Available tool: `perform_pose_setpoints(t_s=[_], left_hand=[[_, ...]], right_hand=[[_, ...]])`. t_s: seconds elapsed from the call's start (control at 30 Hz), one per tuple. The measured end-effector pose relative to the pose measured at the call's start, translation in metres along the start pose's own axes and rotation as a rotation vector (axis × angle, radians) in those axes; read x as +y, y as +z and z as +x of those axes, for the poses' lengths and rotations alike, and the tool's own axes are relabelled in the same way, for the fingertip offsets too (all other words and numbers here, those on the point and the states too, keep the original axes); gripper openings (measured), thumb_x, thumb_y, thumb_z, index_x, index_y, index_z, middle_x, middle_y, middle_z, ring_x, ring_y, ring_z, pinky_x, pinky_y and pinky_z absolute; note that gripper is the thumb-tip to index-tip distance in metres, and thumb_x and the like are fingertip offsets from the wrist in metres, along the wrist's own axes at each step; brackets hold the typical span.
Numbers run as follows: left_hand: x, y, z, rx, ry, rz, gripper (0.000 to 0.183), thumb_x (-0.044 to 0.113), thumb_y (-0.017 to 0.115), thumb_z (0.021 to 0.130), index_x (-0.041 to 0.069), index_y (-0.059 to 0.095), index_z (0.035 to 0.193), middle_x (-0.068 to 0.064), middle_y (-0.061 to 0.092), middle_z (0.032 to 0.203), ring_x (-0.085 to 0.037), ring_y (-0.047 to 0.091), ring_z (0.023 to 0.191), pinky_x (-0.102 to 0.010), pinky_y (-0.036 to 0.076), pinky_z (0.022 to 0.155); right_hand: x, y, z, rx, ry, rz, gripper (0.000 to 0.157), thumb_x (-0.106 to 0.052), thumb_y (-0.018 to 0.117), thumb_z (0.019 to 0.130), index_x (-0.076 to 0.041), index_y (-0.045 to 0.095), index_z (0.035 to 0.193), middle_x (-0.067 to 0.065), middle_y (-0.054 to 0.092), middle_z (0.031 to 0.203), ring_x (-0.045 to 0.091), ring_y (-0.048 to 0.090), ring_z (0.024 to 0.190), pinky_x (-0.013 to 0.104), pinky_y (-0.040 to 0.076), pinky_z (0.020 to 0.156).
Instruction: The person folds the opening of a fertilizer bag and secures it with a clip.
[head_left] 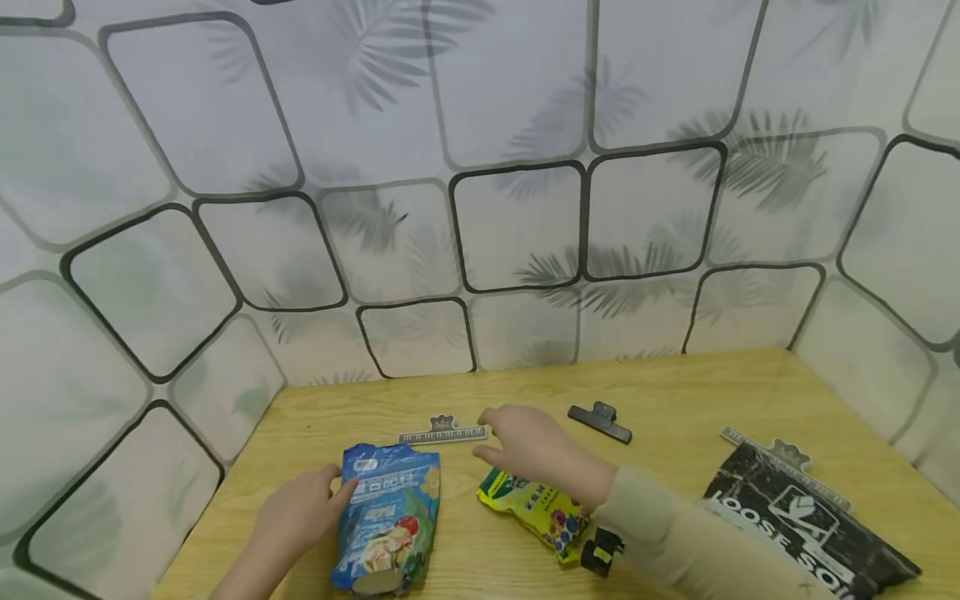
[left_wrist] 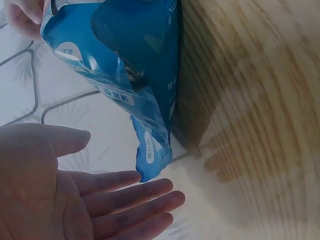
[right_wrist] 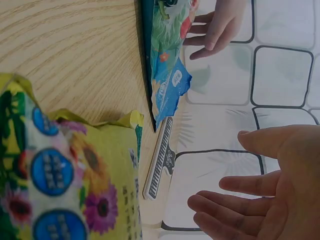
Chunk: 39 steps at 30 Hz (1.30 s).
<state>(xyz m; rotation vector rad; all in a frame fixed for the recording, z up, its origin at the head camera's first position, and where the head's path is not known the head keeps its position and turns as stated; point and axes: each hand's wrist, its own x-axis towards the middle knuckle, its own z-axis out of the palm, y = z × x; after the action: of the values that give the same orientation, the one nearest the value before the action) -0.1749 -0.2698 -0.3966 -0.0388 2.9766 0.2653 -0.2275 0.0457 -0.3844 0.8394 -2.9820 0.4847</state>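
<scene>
A blue printed bag (head_left: 386,508) lies on the table in front of me, its upper edge crumpled. My left hand (head_left: 300,508) is at its left side; in the left wrist view its fingers (left_wrist: 125,205) are extended near the bag's crumpled end. My right hand (head_left: 528,446) hovers just right of a bulldog clip with a piano-key print (head_left: 450,435), thumb and fingers apart, holding nothing. Below that hand lies a yellow-green bag with flower pictures (head_left: 536,504), partly hidden by the forearm.
A black bulldog clip (head_left: 600,422) lies behind the right wrist. On the right, a black bag lettered LOOSE SOIL (head_left: 802,525) has another piano-key clip (head_left: 791,457) along its top edge. Patterned walls (head_left: 517,225) enclose the wooden table (head_left: 315,417) at the back and sides.
</scene>
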Motion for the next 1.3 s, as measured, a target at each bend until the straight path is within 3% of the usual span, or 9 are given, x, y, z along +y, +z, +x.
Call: perform_pose_setpoints(t_s=[0.37,0.73,0.9,1.3], left_hand=[[-0.004,0.005,0.002,-0.025,-0.019,-0.007,0.056,0.044,0.059,0.108,-0.006,0.066,0.134,-0.010,0.078,0.096,-0.019,0.066,0.070,-0.040,0.054,0.059],[-0.010,0.008,0.004,-0.026,-0.028,-0.004,0.054,0.041,0.059,0.108,-0.007,0.067,0.130,-0.021,0.078,0.111,-0.033,0.074,0.087,-0.052,0.061,0.072],[-0.012,0.010,0.003,-0.034,-0.019,-0.002,0.054,0.042,0.059,0.108,-0.007,0.067,0.130,-0.017,0.078,0.103,-0.030,0.073,0.082,-0.049,0.060,0.068],[-0.012,0.014,0.002,-0.020,-0.006,-0.012,0.047,0.038,0.063,0.106,-0.005,0.071,0.123,-0.015,0.079,0.102,-0.025,0.071,0.077,-0.045,0.059,0.064]], right_hand=[[-0.013,0.009,0.004,-0.048,-0.007,0.048,0.047,-0.040,0.073,0.102,-0.004,0.070,0.133,0.008,0.078,0.118,0.020,0.076,0.098,0.036,0.065,0.082],[-0.022,0.015,0.006,-0.059,-0.016,0.079,0.044,-0.040,0.073,0.102,-0.007,0.073,0.131,0.005,0.080,0.112,0.016,0.076,0.094,0.033,0.064,0.078],[-0.025,0.022,0.006,-0.096,-0.005,0.131,0.042,-0.041,0.073,0.101,-0.009,0.075,0.129,0.003,0.081,0.107,0.014,0.075,0.093,0.032,0.063,0.076],[-0.039,0.038,0.006,-0.126,-0.011,0.184,0.042,-0.043,0.073,0.101,-0.009,0.075,0.126,0.003,0.081,0.108,0.012,0.075,0.093,0.030,0.063,0.078]])
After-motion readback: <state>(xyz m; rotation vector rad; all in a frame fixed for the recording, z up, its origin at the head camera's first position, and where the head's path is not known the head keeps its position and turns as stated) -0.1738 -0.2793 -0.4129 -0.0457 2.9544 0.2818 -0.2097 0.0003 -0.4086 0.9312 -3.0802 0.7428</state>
